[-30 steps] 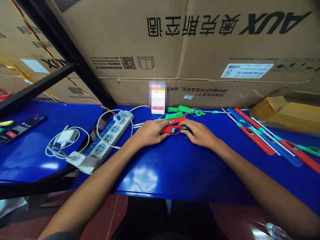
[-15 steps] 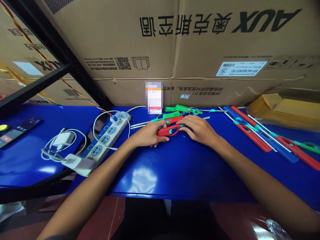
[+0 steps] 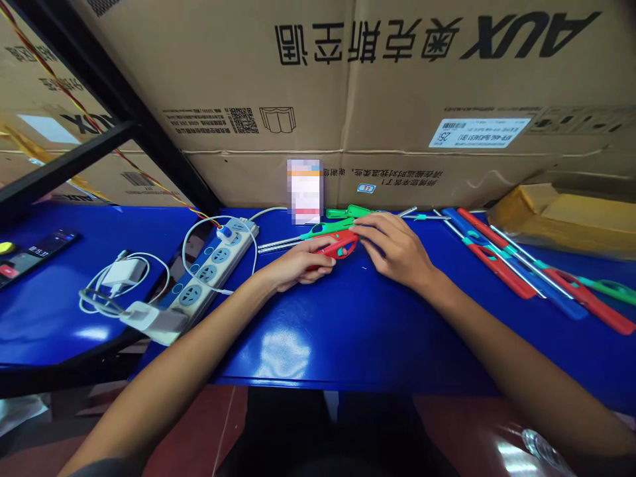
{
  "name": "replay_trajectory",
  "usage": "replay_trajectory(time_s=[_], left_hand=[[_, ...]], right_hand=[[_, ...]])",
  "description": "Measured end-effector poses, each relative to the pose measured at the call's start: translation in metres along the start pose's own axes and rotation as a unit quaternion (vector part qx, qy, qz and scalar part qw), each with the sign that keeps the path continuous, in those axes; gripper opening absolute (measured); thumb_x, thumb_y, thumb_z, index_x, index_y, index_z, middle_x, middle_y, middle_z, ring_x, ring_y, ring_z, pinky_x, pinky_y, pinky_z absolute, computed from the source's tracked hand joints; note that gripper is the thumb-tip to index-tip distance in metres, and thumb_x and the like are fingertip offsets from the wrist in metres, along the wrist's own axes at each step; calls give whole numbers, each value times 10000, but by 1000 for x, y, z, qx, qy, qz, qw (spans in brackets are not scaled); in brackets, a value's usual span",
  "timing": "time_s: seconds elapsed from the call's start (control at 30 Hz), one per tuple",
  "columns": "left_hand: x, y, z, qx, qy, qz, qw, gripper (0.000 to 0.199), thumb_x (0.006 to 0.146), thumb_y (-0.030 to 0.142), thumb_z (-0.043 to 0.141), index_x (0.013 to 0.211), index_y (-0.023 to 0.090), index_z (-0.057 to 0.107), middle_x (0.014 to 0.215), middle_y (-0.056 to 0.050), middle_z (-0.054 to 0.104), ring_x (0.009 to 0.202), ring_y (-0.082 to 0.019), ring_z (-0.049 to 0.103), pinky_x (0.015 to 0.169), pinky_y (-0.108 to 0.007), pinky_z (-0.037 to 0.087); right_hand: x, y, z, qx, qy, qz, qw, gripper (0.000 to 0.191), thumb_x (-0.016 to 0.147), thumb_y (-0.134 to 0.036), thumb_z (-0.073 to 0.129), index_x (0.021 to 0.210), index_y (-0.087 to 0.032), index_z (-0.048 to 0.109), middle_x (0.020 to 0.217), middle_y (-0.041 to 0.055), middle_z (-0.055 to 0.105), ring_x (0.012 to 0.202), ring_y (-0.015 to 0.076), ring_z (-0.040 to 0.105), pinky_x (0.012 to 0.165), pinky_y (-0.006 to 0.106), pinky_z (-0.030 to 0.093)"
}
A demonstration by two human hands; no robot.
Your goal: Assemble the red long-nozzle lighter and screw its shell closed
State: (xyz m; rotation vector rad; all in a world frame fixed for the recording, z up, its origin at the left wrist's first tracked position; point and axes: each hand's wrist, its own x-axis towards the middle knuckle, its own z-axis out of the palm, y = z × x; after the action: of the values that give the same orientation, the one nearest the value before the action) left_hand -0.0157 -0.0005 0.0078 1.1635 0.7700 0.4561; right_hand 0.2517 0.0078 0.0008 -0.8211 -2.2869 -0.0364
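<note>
My left hand is wrapped round the handle of a red lighter with a loop-shaped trigger guard. Bent over the far end of that lighter is my right hand, its fingertips close to the red loop; what they pinch, if anything, is hidden. A metal rod points up and right just behind my right hand. Beyond the hands lie a green lighter with its metal tube to the left and another green piece near the cardboard.
Red, blue and green long lighters lie at the right on the blue table. A power strip, white chargers and a phone are at the left. A lit phone leans on the cardboard box.
The red lighter in my left hand has tilted, its loop end rising up and right. My right hand has lifted slightly, and a metal rod behind it now slants upward.
</note>
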Motion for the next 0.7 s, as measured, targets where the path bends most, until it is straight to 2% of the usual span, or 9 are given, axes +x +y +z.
replay_trajectory(time_s=[0.07, 0.13, 0.17, 0.23, 0.3, 0.37, 0.47, 0.53, 0.7], left_hand=[[4, -4, 3, 16, 21, 9, 1000, 548, 883, 317, 703, 1398, 285, 520, 655, 110, 415, 422, -63, 205, 418, -208, 107], [8, -9, 5, 70, 43, 39, 996, 428, 885, 325, 684, 1292, 264, 566, 667, 101, 420, 454, -80, 261, 441, -213, 178], [10, -11, 5, 111, 55, 67, 990, 356, 872, 318, 682, 1211, 245, 596, 701, 82, 468, 499, -91, 339, 473, -218, 252], [13, -14, 6, 193, 71, 132, 970, 246, 830, 278, 667, 1064, 211, 626, 830, 30, 587, 678, -130, 513, 615, -247, 409], [15, -16, 6, 246, 68, 169, 952, 208, 795, 234, 630, 1000, 198, 628, 959, -1, 651, 870, -176, 594, 790, -290, 474], [14, -17, 7, 281, 61, 165, 944, 221, 793, 204, 585, 1011, 206, 621, 960, 6, 659, 913, -196, 607, 853, -314, 470], [11, -18, 9, 327, 65, 146, 931, 244, 808, 179, 556, 1042, 225, 607, 879, 34, 637, 843, -194, 593, 816, -315, 448], [10, -18, 11, 346, 72, 142, 925, 247, 807, 166, 547, 1041, 231, 593, 830, 50, 604, 797, -186, 566, 784, -309, 424], [9, -18, 11, 352, 76, 150, 921, 252, 780, 149, 531, 1017, 226, 573, 818, 55, 570, 783, -176, 538, 770, -304, 394]], right_hand=[[0, -10, 1, 1, 23, -11, 1000, 430, 1038, -133, 570, 1412, -293, 708, 1378, 124, 757, 1322, 346, 688, 1122, 613, 550], [-2, -20, 2, 17, 20, -41, 999, 431, 1011, -126, 573, 1375, -295, 729, 1290, 106, 790, 1225, 330, 727, 1072, 578, 587], [-3, -25, 3, 26, 9, -61, 998, 410, 1006, -122, 565, 1339, -282, 744, 1224, 99, 807, 1147, 309, 748, 1022, 537, 614], [-6, -34, 6, 43, -12, -98, 994, 341, 1012, -121, 542, 1237, -236, 771, 1131, 99, 827, 1042, 275, 767, 959, 465, 640], [-9, -43, 11, 54, -53, -122, 990, 320, 1036, -141, 511, 1168, -247, 782, 1055, 67, 836, 965, 239, 774, 923, 412, 646], [-12, -50, 16, 64, -113, -139, 982, 325, 1059, -154, 485, 1152, -249, 781, 1029, 46, 836, 925, 213, 772, 887, 371, 637], [-17, -59, 25, 66, -174, -164, 969, 301, 1065, -160, 490, 1125, -217, 779, 957, 37, 815, 841, 201, 746, 783, 347, 597], [-18, -62, 29, 67, -188, -171, 965, 299, 1066, -156, 488, 1112, -210, 778, 942, 35, 808, 834, 197, 737, 777, 340, 577], [-19, -61, 33, 102, -190, -141, 966, 274, 1080, -151, 508, 1148, -206, 767, 1030, 30, 832, 897, 189, 749, 853, 331, 569]])
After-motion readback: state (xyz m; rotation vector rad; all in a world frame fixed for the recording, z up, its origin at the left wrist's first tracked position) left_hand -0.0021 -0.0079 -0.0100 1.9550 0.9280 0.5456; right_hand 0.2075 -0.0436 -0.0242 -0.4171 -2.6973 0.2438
